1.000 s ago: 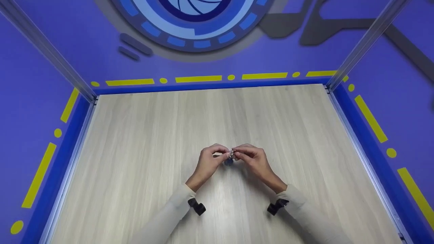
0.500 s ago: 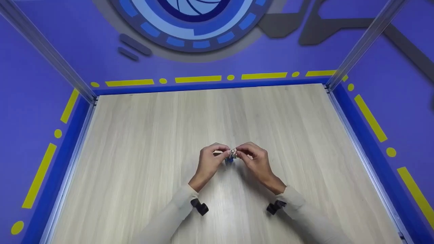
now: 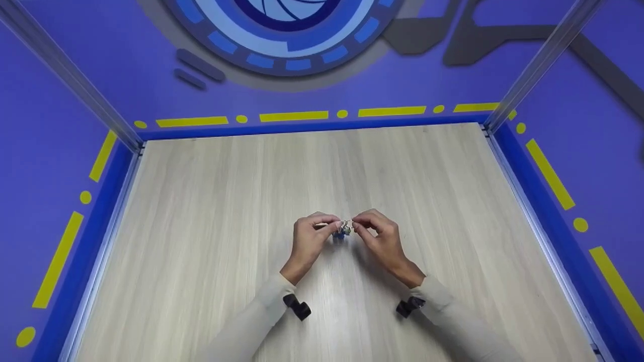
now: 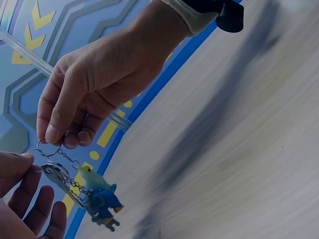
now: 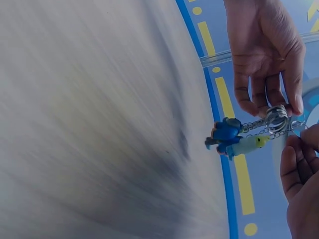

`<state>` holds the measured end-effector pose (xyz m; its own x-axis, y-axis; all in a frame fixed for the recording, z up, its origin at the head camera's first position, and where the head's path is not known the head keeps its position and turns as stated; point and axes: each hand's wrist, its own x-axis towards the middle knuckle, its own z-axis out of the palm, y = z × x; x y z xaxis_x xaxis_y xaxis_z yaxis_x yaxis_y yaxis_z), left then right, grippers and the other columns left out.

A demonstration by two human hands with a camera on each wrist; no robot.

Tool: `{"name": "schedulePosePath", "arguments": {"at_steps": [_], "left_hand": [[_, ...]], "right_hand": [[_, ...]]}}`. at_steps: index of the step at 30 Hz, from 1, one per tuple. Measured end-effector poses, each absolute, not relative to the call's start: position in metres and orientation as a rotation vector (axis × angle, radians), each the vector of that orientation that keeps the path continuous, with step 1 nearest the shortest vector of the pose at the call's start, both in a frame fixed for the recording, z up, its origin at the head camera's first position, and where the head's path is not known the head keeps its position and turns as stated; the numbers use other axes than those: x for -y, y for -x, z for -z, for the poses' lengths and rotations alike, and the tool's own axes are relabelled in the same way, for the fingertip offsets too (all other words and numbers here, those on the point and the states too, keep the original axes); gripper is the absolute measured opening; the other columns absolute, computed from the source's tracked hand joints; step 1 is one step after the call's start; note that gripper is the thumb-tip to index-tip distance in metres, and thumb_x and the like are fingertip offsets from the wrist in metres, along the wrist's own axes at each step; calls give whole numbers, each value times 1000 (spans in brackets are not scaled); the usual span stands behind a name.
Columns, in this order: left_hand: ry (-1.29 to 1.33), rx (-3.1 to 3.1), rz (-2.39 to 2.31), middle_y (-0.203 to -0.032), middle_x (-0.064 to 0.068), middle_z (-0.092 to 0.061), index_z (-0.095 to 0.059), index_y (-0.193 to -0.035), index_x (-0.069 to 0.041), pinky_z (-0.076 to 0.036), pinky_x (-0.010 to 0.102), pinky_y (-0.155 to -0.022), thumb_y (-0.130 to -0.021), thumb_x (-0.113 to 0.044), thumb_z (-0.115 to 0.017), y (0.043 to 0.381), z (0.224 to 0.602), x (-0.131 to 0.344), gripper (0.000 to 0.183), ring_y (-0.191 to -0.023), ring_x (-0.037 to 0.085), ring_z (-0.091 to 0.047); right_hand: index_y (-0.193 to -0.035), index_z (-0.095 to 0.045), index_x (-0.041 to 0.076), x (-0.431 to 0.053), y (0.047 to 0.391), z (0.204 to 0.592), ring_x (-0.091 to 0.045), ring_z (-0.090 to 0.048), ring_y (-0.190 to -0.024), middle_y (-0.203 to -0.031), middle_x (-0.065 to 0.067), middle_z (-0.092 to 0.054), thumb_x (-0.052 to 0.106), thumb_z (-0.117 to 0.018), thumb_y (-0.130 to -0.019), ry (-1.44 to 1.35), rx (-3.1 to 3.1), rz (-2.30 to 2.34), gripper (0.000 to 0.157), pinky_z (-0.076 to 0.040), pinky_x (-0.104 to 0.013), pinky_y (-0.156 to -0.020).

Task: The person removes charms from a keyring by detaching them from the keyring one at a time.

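Near the middle of the table, my left hand [image 3: 308,240] and right hand [image 3: 380,239] face each other over a bunch of linked metal key rings [image 5: 276,119]. In the left wrist view, my left hand [image 4: 17,186] pinches a ring at lower left, while my right hand [image 4: 107,74] grips a linked ring [image 4: 49,147] between thumb and fingertips. A metal key [image 4: 56,177] hangs from the bunch. Two small figurines dangle on chains: a pale bird-like one with a yellow head [image 5: 249,145] and a blue elephant-like one [image 4: 102,200]. Fingertips partly hide the rings.
The wood-grain table [image 3: 226,191] is bounded by blue printed walls [image 3: 322,95] at the back and sides. Metal rails run along its side edges. Each sleeved wrist carries a small black camera [image 3: 298,306].
My right hand has shifted slightly right, so the gap between both hands' fingertips is a little wider. The key rings show more between them, and the figurines still hang below.
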<state>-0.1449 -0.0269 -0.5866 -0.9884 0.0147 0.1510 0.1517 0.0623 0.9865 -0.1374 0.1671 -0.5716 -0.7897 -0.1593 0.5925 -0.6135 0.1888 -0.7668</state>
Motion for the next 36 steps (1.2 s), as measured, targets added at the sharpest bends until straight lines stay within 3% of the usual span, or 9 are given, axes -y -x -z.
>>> {"name": "schedulePosePath", "arguments": {"at_steps": [3,11,16,23,29,36], "left_hand": [[171,2201,2098,-93,9,-80,-86,-95,0,-63,27,-84,-92,-2,-85,146,586,28,3,-87,13,-74],[159,2182,2182,-100,11,-81,-85,-98,2,-62,32,-91,-95,-4,-83,148,586,31,7,-96,17,-75],[134,2226,2214,-101,9,-81,-84,-99,0,-59,28,-83,-96,-7,-84,149,588,34,7,-95,17,-73],[223,2330,2136,-102,7,-80,-82,-103,1,-61,31,-89,-98,-6,-81,147,588,39,8,-99,17,-73],[360,2433,2013,-100,3,-79,-82,-103,-2,-64,41,-87,-99,-8,-81,147,582,42,8,-96,17,-73],[506,2565,1859,-99,3,-80,-82,-99,-5,-63,40,-86,-101,-7,-79,149,571,43,4,-93,14,-72]], "right_hand": [[-99,-74,-10,-168,141,579,-32,-69,-77,-92,-21,-71,-27,-71,-91,-712,2094,-1648,19,-57,-17,-77],[-105,-73,-3,-174,150,600,-28,-70,-82,-98,-13,-73,-18,-71,-98,-659,2173,-1753,17,-56,-19,-76],[-108,-70,-6,-176,151,597,-31,-72,-86,-101,-12,-77,-7,-70,-104,-670,2226,-1791,4,-57,-22,-79],[-107,-67,-12,-175,150,591,-35,-76,-86,-98,-14,-79,-6,-71,-103,-658,2294,-1800,7,-57,-21,-78],[-106,-69,-7,-176,150,584,-33,-77,-88,-98,-10,-80,-8,-71,-102,-669,2379,-1745,4,-58,-23,-82],[-107,-70,-3,-179,150,582,-28,-79,-88,-99,-6,-81,-5,-72,-103,-772,2429,-1626,4,-60,-27,-79]]}}
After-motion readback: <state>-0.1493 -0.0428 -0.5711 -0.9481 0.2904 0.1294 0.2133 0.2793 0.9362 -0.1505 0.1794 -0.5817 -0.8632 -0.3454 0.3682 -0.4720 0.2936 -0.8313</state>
